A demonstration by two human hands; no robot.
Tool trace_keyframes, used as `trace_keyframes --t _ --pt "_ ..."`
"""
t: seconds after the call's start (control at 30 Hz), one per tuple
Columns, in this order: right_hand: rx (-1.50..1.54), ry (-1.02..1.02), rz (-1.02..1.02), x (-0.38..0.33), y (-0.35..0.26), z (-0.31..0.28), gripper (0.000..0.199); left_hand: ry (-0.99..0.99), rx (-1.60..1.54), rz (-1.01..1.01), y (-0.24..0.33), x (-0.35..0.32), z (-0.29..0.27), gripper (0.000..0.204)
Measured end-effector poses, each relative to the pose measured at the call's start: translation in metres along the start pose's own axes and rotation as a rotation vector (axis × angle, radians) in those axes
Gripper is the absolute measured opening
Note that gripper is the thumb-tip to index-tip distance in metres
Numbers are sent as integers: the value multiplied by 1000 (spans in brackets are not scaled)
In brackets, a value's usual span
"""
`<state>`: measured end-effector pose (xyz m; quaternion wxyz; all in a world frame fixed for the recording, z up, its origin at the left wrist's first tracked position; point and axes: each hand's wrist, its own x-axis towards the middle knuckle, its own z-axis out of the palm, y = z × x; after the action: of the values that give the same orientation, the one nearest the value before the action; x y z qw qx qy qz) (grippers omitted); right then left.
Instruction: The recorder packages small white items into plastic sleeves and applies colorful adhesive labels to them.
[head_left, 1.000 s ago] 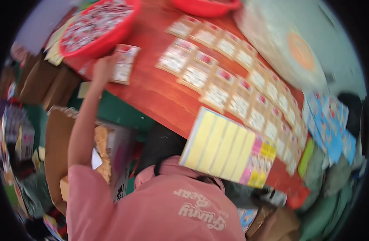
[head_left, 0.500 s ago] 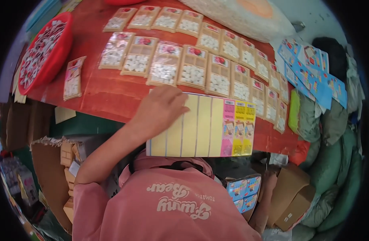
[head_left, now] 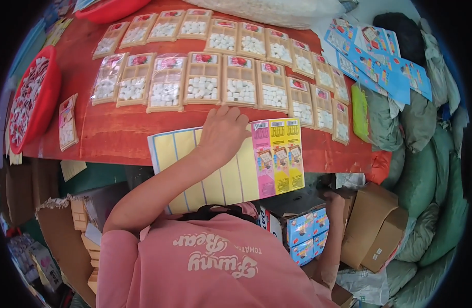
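My left hand [head_left: 224, 134] lies over a label sheet [head_left: 215, 177] with bent fingers closed at its far edge. Bare pale-yellow strips cover most of the sheet; pink and yellow printed labels [head_left: 278, 159] stay on its right end. The sheet slants across the table's near edge. Lower right, beside an opened cardboard box [head_left: 374, 226], is my right hand [head_left: 333, 199], lowered below the tabletop; its fingers are too unclear to read. Just beyond the left hand stand rows of small wooden-coloured trays [head_left: 202, 77] with white cubes and strawberry-picture labels under clear film.
A red basin [head_left: 50, 102] of small pieces stands at the table's left, near a lone tray [head_left: 67, 123]. Blue printed cards [head_left: 379, 66] and a green block [head_left: 359, 113] lie right. Blue printed boxes [head_left: 307, 236] and a torn carton [head_left: 66, 241] sit below the table [head_left: 118, 136].
The view has shifted. The label sheet has tilted, its left end now nearer me, with my left hand still on it. My right hand has come into clearer sight beside the cardboard box.
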<state>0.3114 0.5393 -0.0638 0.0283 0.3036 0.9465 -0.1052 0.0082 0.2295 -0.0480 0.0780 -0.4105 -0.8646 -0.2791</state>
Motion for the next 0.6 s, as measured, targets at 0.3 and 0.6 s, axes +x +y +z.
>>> trace_keyframes --t 0.3,0.6 --pt "-117 113 348 31 -44 -14 39 -191 -267 -187 -5 8 -17 17" --pt "692 308 -116 25 -206 -42 8 -339 -440 -276 -13 14 -15 21"
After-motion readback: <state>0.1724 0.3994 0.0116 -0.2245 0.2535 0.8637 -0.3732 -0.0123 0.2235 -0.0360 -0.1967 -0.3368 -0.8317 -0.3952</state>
